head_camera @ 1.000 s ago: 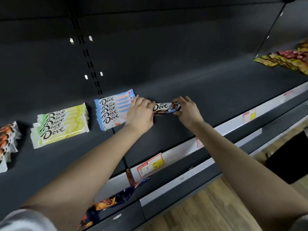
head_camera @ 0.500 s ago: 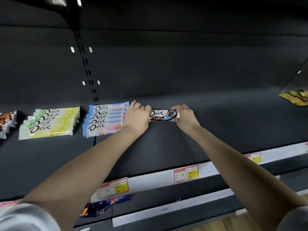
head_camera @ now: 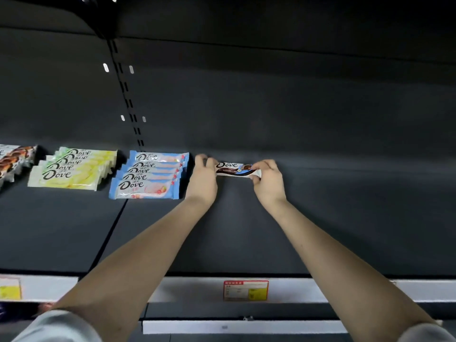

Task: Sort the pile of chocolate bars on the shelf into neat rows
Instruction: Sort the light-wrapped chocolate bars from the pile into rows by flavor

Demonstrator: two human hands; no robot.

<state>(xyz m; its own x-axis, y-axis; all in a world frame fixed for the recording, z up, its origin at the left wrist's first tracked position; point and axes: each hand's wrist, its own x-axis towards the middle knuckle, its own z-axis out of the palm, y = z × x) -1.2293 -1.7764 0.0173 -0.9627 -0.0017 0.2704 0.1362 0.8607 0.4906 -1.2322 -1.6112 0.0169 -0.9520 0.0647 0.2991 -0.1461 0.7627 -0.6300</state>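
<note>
A white and brown Dove chocolate bar [head_camera: 234, 169] lies on the dark shelf [head_camera: 320, 218], near the back wall. My left hand [head_camera: 203, 180] holds its left end with curled fingers. My right hand [head_camera: 267, 180] pinches its right end. To the left sits a neat stack of several blue Dove bars [head_camera: 148, 177]. Further left is a stack of several yellow-green Dove bars [head_camera: 74, 170]. At the far left edge are orange and white bars [head_camera: 13, 160], partly cut off.
White price rail [head_camera: 320, 290] with a red and yellow price tag [head_camera: 245, 290] runs along the shelf's front edge. Another tag [head_camera: 9, 288] sits at far left. A slotted upright [head_camera: 125, 95] stands on the back wall. Bare shelf stretches to the right.
The view has swung level and closer to the shelf. Both hands stay on the brown bar at the same spot beside the blue stack. The packets at the far right have left the view.
</note>
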